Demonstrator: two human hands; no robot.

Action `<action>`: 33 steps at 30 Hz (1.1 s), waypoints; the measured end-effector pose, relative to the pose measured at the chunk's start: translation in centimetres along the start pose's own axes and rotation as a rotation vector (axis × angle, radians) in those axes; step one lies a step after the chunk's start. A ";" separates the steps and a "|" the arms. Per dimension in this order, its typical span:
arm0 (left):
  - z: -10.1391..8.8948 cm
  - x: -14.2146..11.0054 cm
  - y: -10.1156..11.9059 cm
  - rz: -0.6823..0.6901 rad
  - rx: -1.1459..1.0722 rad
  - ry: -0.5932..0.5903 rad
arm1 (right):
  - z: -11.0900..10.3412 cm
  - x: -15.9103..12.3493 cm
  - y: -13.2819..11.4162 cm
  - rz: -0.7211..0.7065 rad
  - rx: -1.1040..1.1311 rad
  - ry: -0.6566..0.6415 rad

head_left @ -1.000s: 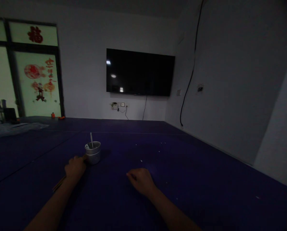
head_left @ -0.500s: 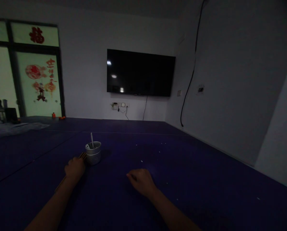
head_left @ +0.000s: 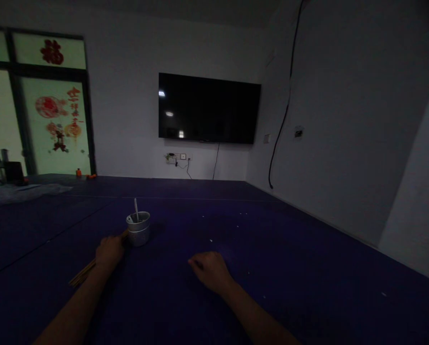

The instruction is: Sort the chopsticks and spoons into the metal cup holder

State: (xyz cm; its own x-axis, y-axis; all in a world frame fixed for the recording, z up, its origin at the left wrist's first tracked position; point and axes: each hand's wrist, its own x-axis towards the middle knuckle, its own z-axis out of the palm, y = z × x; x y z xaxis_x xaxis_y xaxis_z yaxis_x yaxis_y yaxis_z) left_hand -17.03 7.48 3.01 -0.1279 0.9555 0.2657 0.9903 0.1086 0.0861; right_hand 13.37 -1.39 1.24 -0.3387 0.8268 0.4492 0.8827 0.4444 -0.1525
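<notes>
My left hand is closed around a bundle of thin wooden sticks that lies slanted on the dark blue floor mat. The sticks' far tip sits just left of a small metal cup. A white utensil stands upright in that cup. My right hand rests palm down on the mat to the right, fingers loosely curled, holding nothing that I can see. The room is dim.
A black wall-mounted TV hangs on the far wall above power sockets. A glass door with red decorations stands at the left. A black cable runs down the right wall. Small white specks dot the mat.
My left hand has shifted the sticks slightly, so more of the bundle shows behind my wrist. My right hand has stayed in place.
</notes>
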 end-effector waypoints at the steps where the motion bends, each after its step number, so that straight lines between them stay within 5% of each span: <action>1: -0.1 -0.1 0.1 -0.003 0.011 -0.016 | 0.0 0.0 0.0 -0.002 -0.002 -0.002; 12: -1.4 -1.0 1.3 -0.046 0.031 -0.061 | -0.1 0.0 -0.2 -0.003 -0.024 -0.030; 17: -1.3 -0.8 1.6 -0.076 -0.067 0.207 | -0.3 0.0 -0.4 -0.008 -0.038 -0.035; 24: -0.4 -0.3 1.2 0.389 -0.187 0.666 | -0.3 0.1 -0.5 -0.010 -0.026 -0.066; 28: 0.4 -0.1 1.9 0.555 -0.174 0.683 | -0.2 0.1 -0.5 -0.002 -0.035 -0.069; 33: 0.8 0.4 2.4 0.543 -0.275 0.692 | -0.2 0.1 -0.7 -0.004 -0.030 -0.073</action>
State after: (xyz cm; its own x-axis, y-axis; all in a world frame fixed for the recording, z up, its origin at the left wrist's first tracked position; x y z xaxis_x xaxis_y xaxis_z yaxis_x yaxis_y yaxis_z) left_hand -14.63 8.40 2.55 0.2598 0.4691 0.8441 0.8873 -0.4608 -0.0170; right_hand 12.81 -1.64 1.61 -0.3642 0.8483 0.3843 0.8902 0.4383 -0.1239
